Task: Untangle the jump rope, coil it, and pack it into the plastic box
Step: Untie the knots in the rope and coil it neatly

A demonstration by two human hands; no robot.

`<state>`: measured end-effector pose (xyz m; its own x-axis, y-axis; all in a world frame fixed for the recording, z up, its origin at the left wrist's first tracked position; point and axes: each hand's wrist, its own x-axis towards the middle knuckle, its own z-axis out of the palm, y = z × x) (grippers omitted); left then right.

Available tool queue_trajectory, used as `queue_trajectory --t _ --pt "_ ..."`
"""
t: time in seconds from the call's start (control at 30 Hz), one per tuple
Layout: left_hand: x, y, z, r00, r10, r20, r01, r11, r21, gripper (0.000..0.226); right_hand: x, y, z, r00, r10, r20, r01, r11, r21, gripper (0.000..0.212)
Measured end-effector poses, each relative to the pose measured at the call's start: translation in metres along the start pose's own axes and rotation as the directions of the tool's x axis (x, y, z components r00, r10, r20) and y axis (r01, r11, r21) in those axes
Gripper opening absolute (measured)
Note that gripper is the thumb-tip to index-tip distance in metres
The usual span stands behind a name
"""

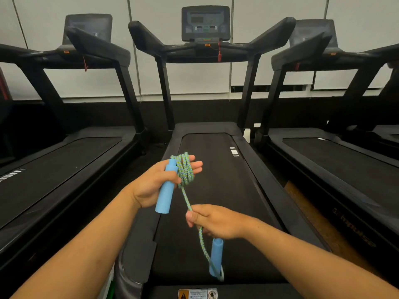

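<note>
The jump rope has a green-and-blue braided cord [185,172] and two light blue foam handles. My left hand [154,186] holds one handle [165,190] against the palm under the thumb, with several loops of cord wound over its straight fingers. From the loops a strand runs down to my right hand [212,221], which pinches it. Below that hand the cord hangs to the second handle [216,256], which dangles over the treadmill belt. The plastic box is not in view.
I stand at the rear of a black treadmill [218,190] with its console [205,23] ahead. Two more treadmills [64,160] [336,160] flank it. A warning label [197,294] sits at the belt's near end.
</note>
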<state>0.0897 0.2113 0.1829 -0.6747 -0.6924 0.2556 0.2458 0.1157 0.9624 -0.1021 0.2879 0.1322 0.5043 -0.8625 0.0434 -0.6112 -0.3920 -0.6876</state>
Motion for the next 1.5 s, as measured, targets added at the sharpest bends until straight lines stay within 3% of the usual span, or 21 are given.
queue_trajectory --t 0.17,0.3,0.37,0.5,0.63,0.73,0.87,0.93,1.1,1.23,1.4,1.5 --pt "-0.001 -0.008 -0.017 0.993 -0.051 -0.105 0.068 0.985 0.161 0.073 -0.011 -0.027 -0.018 0.999 -0.019 0.040 0.025 0.988 -0.155 0.034" --pt "-0.003 -0.019 -0.014 0.983 -0.154 -0.100 0.180 0.922 0.342 0.057 -0.024 -0.052 -0.049 0.989 -0.102 -0.111 0.086 0.986 -0.146 0.029" --pt "-0.005 -0.019 -0.006 0.973 -0.223 -0.052 0.225 0.885 0.407 0.052 -0.028 -0.056 -0.067 0.964 -0.137 -0.228 0.103 0.983 -0.154 0.029" --pt "-0.007 -0.014 0.017 0.922 -0.360 0.142 0.264 0.852 0.451 0.067 -0.028 -0.038 -0.094 0.893 -0.120 -0.434 0.074 0.990 -0.121 0.031" --pt "-0.007 -0.004 0.036 0.879 -0.349 0.326 0.208 0.894 0.396 0.065 -0.021 -0.004 -0.102 0.851 -0.033 -0.524 0.031 0.999 -0.013 0.032" --pt "-0.008 0.002 0.042 0.875 -0.276 0.398 0.179 0.948 0.264 0.065 -0.016 0.013 -0.090 0.872 0.019 -0.489 0.025 0.996 0.083 0.031" --pt "-0.008 0.005 0.043 0.914 -0.154 0.377 0.136 0.988 0.074 0.064 -0.009 0.013 -0.053 0.949 0.045 -0.311 0.087 0.912 0.400 0.025" --pt "-0.007 0.006 0.039 0.937 -0.102 0.335 0.122 0.992 -0.040 0.065 0.000 0.015 -0.036 0.954 0.100 -0.283 0.021 0.918 0.396 0.036" --pt "-0.002 0.003 0.024 0.979 -0.010 0.202 0.045 0.984 -0.170 0.068 0.009 0.014 -0.010 0.982 0.117 -0.145 -0.049 0.914 0.403 0.032" --pt "0.002 -0.003 0.006 0.999 0.003 0.043 0.002 0.991 -0.133 0.067 0.006 0.010 0.003 0.996 0.091 -0.011 -0.086 0.969 0.231 0.032" --pt "0.004 -0.013 -0.016 0.985 0.011 -0.173 -0.015 1.000 -0.023 0.071 -0.004 -0.010 -0.002 0.993 0.059 0.105 -0.045 0.991 -0.128 0.030" --pt "0.002 -0.019 -0.028 0.970 -0.011 -0.242 0.038 0.993 0.109 0.076 -0.013 -0.033 -0.016 0.998 -0.006 0.063 0.019 0.975 -0.222 0.030"
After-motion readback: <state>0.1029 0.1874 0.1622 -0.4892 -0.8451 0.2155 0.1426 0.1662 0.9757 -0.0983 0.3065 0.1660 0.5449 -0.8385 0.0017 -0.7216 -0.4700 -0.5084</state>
